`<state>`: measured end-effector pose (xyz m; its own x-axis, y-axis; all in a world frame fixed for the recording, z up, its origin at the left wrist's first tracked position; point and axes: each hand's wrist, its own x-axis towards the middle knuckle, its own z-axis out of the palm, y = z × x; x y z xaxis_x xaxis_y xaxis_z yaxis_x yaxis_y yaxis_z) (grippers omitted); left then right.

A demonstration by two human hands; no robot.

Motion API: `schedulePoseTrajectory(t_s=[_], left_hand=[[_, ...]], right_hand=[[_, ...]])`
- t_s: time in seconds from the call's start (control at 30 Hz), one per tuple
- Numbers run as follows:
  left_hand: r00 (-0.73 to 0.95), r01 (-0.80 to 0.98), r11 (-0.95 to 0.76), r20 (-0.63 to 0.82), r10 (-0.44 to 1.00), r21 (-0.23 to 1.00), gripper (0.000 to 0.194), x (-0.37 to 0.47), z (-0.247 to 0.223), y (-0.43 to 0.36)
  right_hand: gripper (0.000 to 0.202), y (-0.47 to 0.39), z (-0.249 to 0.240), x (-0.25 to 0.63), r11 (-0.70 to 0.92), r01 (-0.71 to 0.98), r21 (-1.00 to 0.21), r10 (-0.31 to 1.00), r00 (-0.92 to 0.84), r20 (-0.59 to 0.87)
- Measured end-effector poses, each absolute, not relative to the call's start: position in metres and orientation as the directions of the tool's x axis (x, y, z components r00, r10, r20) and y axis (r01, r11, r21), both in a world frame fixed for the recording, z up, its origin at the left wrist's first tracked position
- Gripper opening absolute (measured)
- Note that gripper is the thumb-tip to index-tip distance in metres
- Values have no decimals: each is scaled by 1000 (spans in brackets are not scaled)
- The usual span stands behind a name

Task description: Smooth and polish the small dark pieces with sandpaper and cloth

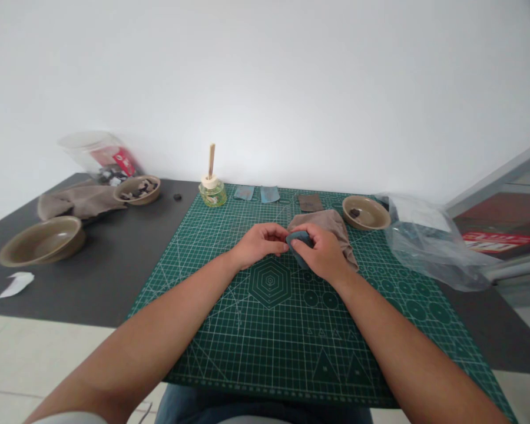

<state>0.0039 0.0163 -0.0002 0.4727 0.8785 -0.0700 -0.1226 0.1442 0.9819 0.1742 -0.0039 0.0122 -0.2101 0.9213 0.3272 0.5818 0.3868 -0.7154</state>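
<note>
Above the middle of the green cutting mat point(221, 347), my right hand point(322, 250) grips a dark blue-grey piece point(299, 246) that looks like cloth or sandpaper. My left hand point(262, 242) is beside it, its fingers pinched together at the piece's left edge; whether something small is between them is too small to tell. A crumpled brown cloth point(342, 232) lies on the mat just behind and beside my right hand.
Behind the hands are a glass bottle point(212, 194) with sticks, blue squares point(270, 194) and a brown square point(310, 203). A bowl point(366, 213) and plastic bag point(433, 247) are right. Leftward are two bowls point(42, 241), another cloth point(79, 201) and a plastic container point(97, 156).
</note>
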Motion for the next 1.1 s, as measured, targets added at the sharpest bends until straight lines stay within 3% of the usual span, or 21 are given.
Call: schedulePoseTrajectory(t_s=[0.47,1.1], left_hand=[[475,-99,161,-96,875,982,23,5,4,14],[487,-67,155,-103,868,986,22,5,4,15]], right_hand=[[13,-1,11,180,376,594,-712,915,-115,387],[16,-7,14,177,451,657,-604,889,-274,366]])
